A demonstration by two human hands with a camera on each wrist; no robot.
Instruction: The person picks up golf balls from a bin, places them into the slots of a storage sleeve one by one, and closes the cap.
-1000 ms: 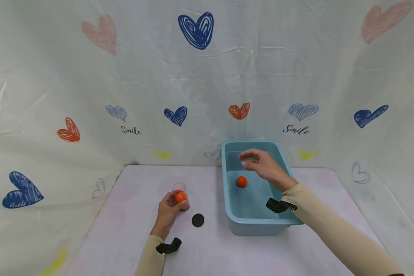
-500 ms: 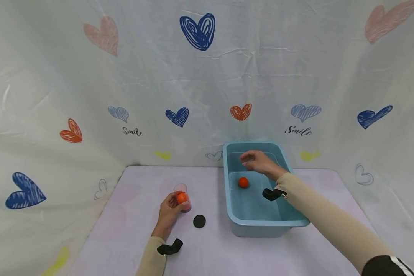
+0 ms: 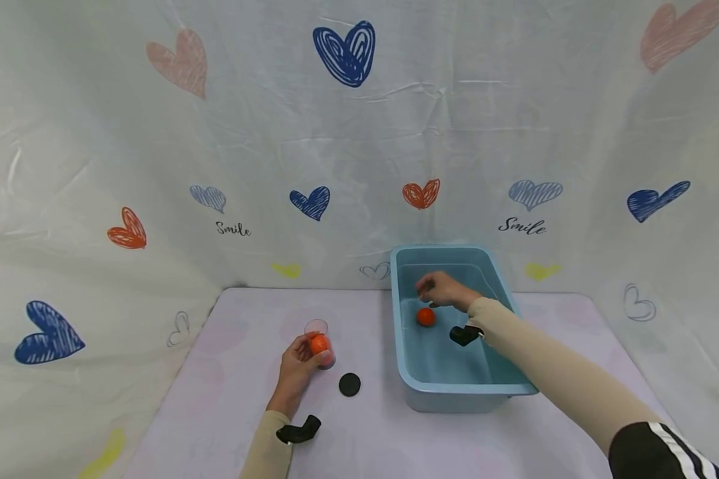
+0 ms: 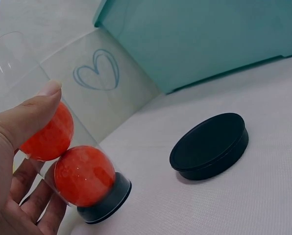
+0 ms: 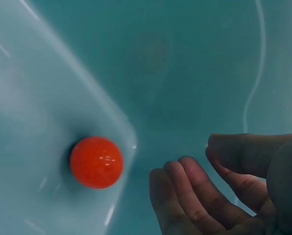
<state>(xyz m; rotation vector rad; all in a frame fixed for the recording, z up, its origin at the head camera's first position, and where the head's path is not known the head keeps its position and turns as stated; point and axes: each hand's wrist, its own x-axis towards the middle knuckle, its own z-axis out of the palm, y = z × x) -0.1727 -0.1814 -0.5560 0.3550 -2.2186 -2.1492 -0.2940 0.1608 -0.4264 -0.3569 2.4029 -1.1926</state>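
My left hand [image 3: 297, 367] grips a clear tube [image 4: 23, 68] with a black base cap [image 4: 114, 203], tilted in the left wrist view. Inside it are two orange-red balls: a lower one [image 4: 85, 176] against the cap and an upper one [image 4: 58, 134] partly behind my thumb. Over the inside of a blue bin [image 3: 455, 402], my right hand [image 3: 446, 291] holds nothing, its fingers loosely bent. A single orange-red ball [image 5: 96, 162] lies on the bin floor, close to that hand but apart from it. A black round lid [image 4: 209, 147] lies flat beside the tube.
The bin stands at the back right of the pale table [image 3: 371, 446], with walls on all sides of the ball. Behind the table hangs a white curtain [image 3: 359, 146] printed with hearts.
My right hand has moved lower into the bin and nearer the loose ball. My left hand keeps its hold on the tube. The head view has shifted slightly.
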